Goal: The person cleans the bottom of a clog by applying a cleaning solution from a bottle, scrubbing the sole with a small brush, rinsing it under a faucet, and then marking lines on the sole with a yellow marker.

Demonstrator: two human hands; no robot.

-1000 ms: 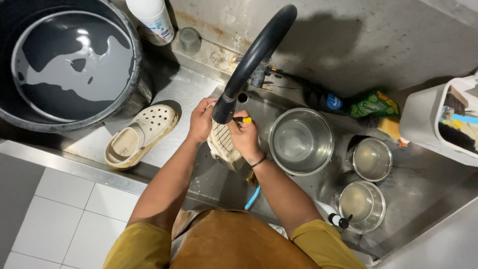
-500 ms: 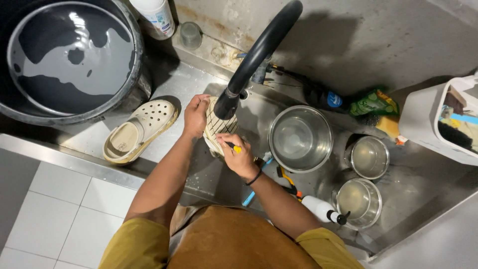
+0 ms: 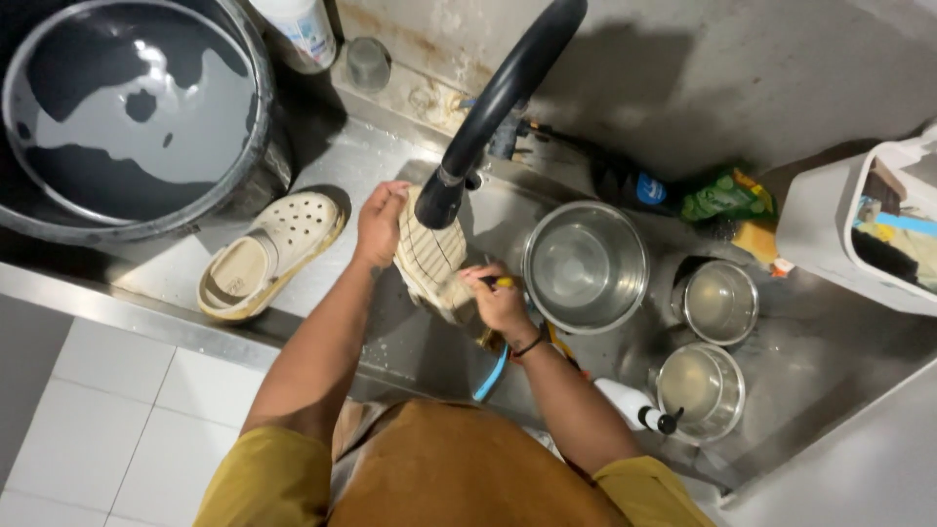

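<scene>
My left hand (image 3: 381, 222) grips the upper end of a cream clog (image 3: 429, 256), held sole-up over the steel sink (image 3: 390, 332) under the black faucet spout (image 3: 493, 102). My right hand (image 3: 500, 301) holds a small yellow-handled brush (image 3: 502, 282) against the lower end of the clog's ridged sole. A second cream clog (image 3: 264, 256) lies upright on the steel counter to the left, apart from both hands.
A big dark pot (image 3: 132, 112) of water stands at top left. A steel bowl (image 3: 584, 265) and two smaller steel cups (image 3: 720, 301) (image 3: 698, 388) sit in the sink at right. A white spray bottle (image 3: 634, 408), green pouch (image 3: 727, 200) and white bin (image 3: 859, 234) are nearby.
My right hand with the brush went down the sole from the top end to the lower end. The left hand shifted its hold to the clog's upper end.
</scene>
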